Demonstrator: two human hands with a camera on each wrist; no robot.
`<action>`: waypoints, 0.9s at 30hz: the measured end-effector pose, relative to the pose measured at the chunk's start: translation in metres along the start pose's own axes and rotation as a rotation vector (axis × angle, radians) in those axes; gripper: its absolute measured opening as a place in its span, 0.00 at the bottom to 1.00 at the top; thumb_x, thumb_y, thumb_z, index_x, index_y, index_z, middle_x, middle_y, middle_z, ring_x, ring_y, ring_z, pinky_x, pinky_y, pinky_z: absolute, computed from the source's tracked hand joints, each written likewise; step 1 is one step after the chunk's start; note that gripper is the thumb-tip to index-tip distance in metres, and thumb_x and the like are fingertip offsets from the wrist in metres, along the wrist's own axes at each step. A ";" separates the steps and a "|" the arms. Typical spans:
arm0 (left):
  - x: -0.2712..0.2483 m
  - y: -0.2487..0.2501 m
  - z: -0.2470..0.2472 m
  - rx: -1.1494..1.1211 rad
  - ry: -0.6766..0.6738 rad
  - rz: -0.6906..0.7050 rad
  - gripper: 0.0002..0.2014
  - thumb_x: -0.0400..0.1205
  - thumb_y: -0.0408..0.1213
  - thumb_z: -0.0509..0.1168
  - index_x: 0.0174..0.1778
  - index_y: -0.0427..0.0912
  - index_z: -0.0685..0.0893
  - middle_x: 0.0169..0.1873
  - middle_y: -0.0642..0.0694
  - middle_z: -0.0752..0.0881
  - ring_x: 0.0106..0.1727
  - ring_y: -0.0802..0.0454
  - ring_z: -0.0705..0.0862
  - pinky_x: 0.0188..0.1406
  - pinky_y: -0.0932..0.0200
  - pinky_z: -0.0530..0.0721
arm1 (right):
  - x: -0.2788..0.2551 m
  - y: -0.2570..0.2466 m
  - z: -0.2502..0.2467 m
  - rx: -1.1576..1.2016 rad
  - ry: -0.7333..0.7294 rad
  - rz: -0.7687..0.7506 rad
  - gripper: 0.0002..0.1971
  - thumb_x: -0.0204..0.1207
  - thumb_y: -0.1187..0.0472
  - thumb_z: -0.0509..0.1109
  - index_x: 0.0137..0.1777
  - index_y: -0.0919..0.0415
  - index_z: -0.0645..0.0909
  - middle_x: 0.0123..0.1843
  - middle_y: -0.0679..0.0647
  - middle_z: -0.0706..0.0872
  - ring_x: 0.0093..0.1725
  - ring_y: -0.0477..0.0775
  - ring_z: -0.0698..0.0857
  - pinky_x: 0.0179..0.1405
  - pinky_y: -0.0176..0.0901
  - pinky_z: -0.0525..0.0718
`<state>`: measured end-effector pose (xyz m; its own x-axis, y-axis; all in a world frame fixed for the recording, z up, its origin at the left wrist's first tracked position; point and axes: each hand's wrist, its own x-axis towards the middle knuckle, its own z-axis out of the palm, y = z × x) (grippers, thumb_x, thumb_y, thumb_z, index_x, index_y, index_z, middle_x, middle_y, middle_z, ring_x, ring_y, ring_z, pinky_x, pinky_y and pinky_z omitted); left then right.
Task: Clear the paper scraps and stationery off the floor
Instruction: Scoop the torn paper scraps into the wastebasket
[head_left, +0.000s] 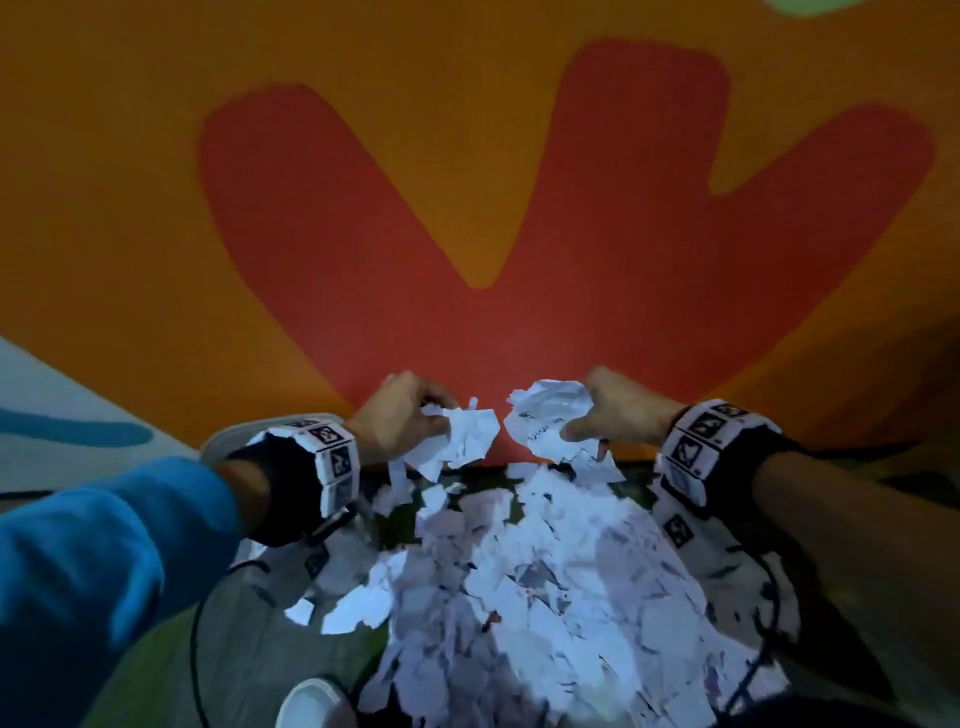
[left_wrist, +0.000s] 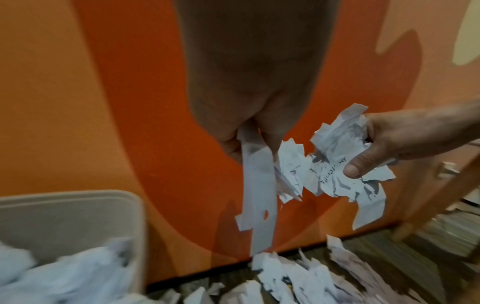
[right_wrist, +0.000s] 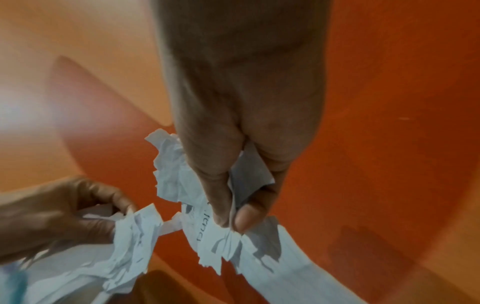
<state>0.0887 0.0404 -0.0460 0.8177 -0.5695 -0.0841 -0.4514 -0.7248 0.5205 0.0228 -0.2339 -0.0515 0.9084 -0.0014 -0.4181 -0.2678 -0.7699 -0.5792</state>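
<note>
- Paper scraps (head_left: 519, 587): big loose heap on the floor, right at the foot of the orange wall (head_left: 130, 208). Torn white sheets, ragged edges, some with handwriting; thin, light, will flutter and shed.
- Left hand (head_left: 400, 415): raised above the heap, grip clamped on a crumpled bundle (head_left: 462, 436); one long flat strip (left_wrist: 259, 197) with a punched hole hangs down from the fingers toward the heap.
- Right hand (head_left: 618, 415): also above the heap, close beside the left one, thumb and fingers pinching a creased wad (head_left: 545, 415) with writing on it.
- Judgement: both handfuls are held high and squeezed so loose bits compact for one carry; dangling pieces likely drop back.
- Bin (left_wrist: 70, 226): pale, smooth-walled, rounded corner, left of the heap against the wall, already holding white paper. Probable drop target.
- Most of the heap remains on the floor, so clearing looks far from done.
- No stationery visible among the scraps.
- Wall: matte orange with a large red shape.
</note>
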 end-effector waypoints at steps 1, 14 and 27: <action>-0.009 -0.012 -0.018 0.005 0.023 -0.028 0.09 0.79 0.36 0.75 0.54 0.41 0.92 0.54 0.48 0.91 0.53 0.56 0.85 0.57 0.63 0.80 | 0.003 -0.026 0.000 -0.030 -0.004 -0.030 0.18 0.74 0.62 0.78 0.32 0.59 0.70 0.20 0.47 0.70 0.14 0.40 0.76 0.17 0.38 0.70; -0.115 -0.192 -0.072 -0.153 0.317 -0.539 0.10 0.75 0.35 0.78 0.51 0.42 0.91 0.43 0.45 0.88 0.43 0.50 0.83 0.44 0.61 0.77 | 0.071 -0.241 0.123 -0.028 -0.214 -0.200 0.25 0.76 0.64 0.77 0.68 0.67 0.69 0.43 0.64 0.88 0.30 0.56 0.91 0.22 0.44 0.84; -0.116 -0.224 -0.055 -0.618 0.178 -0.704 0.11 0.77 0.37 0.73 0.53 0.37 0.87 0.38 0.41 0.87 0.38 0.43 0.85 0.34 0.55 0.81 | 0.110 -0.256 0.225 -0.011 -0.379 -0.101 0.32 0.75 0.53 0.78 0.77 0.55 0.71 0.50 0.50 0.85 0.41 0.54 0.87 0.30 0.44 0.86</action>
<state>0.1150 0.2898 -0.1060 0.8951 0.0235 -0.4452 0.3922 -0.5163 0.7613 0.1188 0.1068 -0.1066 0.7468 0.3089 -0.5890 -0.1777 -0.7607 -0.6243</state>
